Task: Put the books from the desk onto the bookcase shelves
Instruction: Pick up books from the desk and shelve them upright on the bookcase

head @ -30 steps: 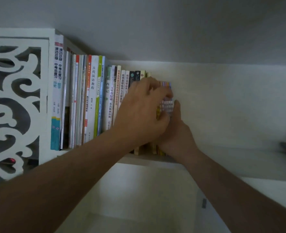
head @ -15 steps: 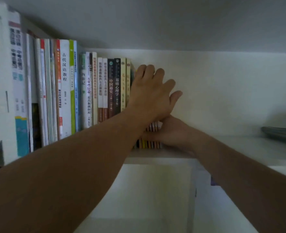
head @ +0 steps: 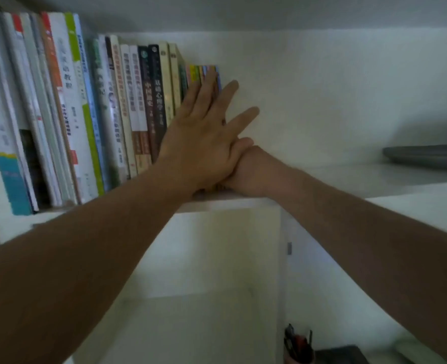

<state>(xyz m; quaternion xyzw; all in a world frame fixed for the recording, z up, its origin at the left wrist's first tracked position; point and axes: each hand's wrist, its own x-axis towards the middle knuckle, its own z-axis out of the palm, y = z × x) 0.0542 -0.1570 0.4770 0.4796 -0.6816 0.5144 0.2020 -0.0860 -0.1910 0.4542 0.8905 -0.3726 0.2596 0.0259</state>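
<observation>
Books (head: 204, 74) — thin, colourful — now stand flush against the row; our left hand (head: 204, 143) has flattened on them, right hand (head: 246, 172) hidden — grip unclear.

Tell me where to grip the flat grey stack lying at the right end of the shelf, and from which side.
Grip the grey stack by its near long edge, coming from the open front of the shelf. It lies flat with that edge facing outward, so a thumb above and fingers below would likely pinch it; its right end runs out of view.
</observation>
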